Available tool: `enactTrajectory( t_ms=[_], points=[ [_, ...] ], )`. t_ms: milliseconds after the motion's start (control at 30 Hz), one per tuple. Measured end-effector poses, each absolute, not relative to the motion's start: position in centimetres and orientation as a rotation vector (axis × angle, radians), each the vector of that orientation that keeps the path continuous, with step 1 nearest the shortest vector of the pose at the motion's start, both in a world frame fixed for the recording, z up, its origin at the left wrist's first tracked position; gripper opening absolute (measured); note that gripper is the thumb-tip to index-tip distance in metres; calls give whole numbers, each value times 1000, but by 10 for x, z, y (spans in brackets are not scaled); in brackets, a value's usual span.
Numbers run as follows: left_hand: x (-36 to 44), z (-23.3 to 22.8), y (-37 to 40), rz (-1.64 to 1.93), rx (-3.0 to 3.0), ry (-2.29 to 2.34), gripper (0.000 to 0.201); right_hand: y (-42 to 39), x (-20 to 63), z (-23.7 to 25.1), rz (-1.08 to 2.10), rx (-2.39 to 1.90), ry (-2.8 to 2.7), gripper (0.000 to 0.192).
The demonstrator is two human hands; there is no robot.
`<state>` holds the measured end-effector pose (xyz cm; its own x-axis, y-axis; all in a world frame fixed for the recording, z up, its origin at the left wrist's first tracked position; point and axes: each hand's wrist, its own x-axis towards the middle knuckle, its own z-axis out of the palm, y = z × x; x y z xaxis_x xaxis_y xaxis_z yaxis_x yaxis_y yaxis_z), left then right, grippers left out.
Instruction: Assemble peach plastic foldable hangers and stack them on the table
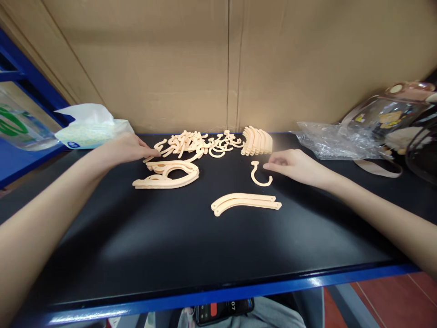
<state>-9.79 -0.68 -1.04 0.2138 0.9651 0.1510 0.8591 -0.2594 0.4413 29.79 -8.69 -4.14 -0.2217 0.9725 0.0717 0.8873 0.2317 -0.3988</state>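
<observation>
Peach-coloured plastic hanger parts lie on a black table [136,246]. My left hand [126,148] reaches into the loose pile of hooks and small pieces [191,143] at the back, fingertips touching a piece at the pile's left edge. In front of that pile lies a stack of curved hanger arms [167,175]. My right hand [292,164] rests on the table with its fingertips beside a single hook [260,175], touching or nearly touching it. A pair of curved arms [244,202] lies nearer to me. A neat stack of curved pieces [257,141] stands behind the hook.
A tissue pack [90,130] sits at the back left, next to a blue shelf frame [30,82]. Crumpled clear plastic [327,139] and a transparent bag [389,114] lie at the right. A cardboard wall [225,64] closes the back. The table's blue front edge [239,289] runs near me.
</observation>
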Motion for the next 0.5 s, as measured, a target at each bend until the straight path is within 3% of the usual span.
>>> enactTrajectory(
  t_ms=[200, 500],
  points=[
    [-67, 11, -29, 388, 2212, 2064, 41, -89, 297, -40, 408, -1768, -2195, 32],
    [21, -14, -101, 487, 2605, 1656, 22, -87, 297, -41, 399, -1742, -2211, 31]
  ],
)
